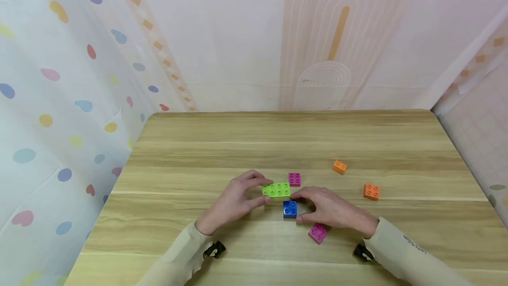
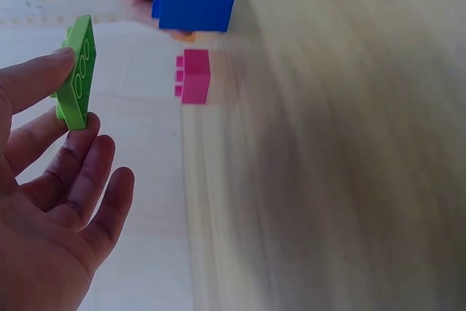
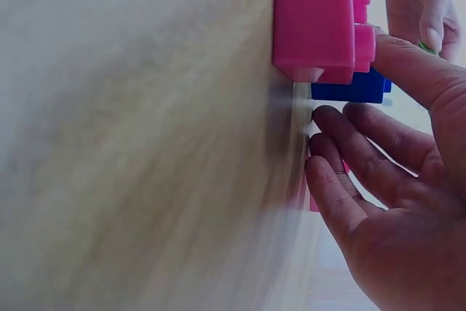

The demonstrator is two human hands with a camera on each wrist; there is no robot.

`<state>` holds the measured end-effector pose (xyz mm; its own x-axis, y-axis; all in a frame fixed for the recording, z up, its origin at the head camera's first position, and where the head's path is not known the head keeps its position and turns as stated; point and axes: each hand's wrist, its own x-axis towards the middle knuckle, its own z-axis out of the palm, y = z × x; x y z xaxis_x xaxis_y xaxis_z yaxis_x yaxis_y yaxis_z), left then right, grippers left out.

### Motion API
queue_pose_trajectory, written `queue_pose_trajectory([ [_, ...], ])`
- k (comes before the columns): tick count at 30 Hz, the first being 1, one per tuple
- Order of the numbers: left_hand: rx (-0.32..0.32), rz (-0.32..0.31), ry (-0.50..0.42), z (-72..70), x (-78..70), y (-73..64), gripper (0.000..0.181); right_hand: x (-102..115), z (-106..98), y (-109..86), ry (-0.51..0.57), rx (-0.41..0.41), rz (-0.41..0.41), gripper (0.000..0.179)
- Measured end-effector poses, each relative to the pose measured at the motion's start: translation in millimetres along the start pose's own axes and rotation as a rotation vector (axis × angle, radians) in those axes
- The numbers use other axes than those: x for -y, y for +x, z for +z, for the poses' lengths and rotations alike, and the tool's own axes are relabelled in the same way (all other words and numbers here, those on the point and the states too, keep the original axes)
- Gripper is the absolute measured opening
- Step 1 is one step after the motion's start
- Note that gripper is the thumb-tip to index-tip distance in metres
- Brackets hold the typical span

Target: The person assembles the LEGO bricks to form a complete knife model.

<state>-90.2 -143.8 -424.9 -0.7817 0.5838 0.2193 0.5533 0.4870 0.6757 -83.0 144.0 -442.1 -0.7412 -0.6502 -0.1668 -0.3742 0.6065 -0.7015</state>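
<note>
A lime-green eight-stud building brick [image 1: 276,190] is pinched at its left end between the thumb and fingers of my left hand [image 1: 234,200]. In the left wrist view the green brick [image 2: 81,78] is held above the table, its hollow underside showing. A blue four-stud brick [image 1: 289,209] stands studs up on the table. My right hand [image 1: 331,208] is right beside it, thumb and fingers spread apart around its right side. The right wrist view shows the fingers [image 3: 364,158] gently bent, with the blue brick [image 3: 348,89] partly hidden beyond a pink brick.
One magenta brick [image 1: 294,179] lies just behind the green one. Another magenta brick [image 1: 318,233] sits in front of the right hand. Two orange bricks, a smaller one [image 1: 339,167] and a square one [image 1: 371,191], lie to the right on the wooden table [image 1: 178,162].
</note>
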Motion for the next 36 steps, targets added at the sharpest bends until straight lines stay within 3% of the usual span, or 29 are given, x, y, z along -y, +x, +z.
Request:
queue_pose_trajectory([
  [16, 0.08, -0.015, -0.057, 21.0, -6.4, -0.4, 0.039, 4.3, -4.6, -13.3, 0.097, -0.105, 0.066, 0.07],
  [27, 0.1, -0.004, -0.02, 30.8, -6.8, -1.6, 0.042, 9.1, -2.6, -14.2, 0.046, -0.156, -0.027, 0.06],
  [36, 0.114, -0.009, 0.0, 35.1, -6.5, -1.2, 0.038, 7.6, 5.4, -11.1, -0.037, -0.163, -0.052, 0.049],
])
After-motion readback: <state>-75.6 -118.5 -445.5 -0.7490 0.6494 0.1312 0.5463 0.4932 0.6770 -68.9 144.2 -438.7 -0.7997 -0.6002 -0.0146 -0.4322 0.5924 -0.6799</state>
